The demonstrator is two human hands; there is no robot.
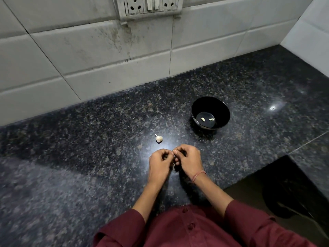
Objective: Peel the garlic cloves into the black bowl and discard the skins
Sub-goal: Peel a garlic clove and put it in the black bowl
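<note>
Dark speckled granite countertop (89, 139) is spreading out in front of you, running back to a pale tiled wall (89, 50) where a socket panel (151, 4) is sitting at the top edge of the view. You are holding both hands close together just above the counter, near its front edge. Your left hand (160, 161) and your right hand (189, 159) are curling their fingers inward, and their fingertips are meeting around a garlic clove (173, 154). Only a small pale sliver of it is showing between them, so both hands are pinching it, and whether its skin is on or off cannot be told. A red thread band (198, 176) is circling your right wrist, and maroon sleeves (124, 227) are covering both forearms. Just beyond your left hand, apart from it, a garlic bulb piece (159, 138) with a short stem is lying on the granite. Farther back and to the right, well apart from your hands, the black bowl (210, 106) is standing upright, and two peeled cloves (203, 119) are lying on its bottom, near each other but not touching. At the lower right, past the counter's edge, a dark round shape (288, 198) is showing, too dim to identify.
</note>
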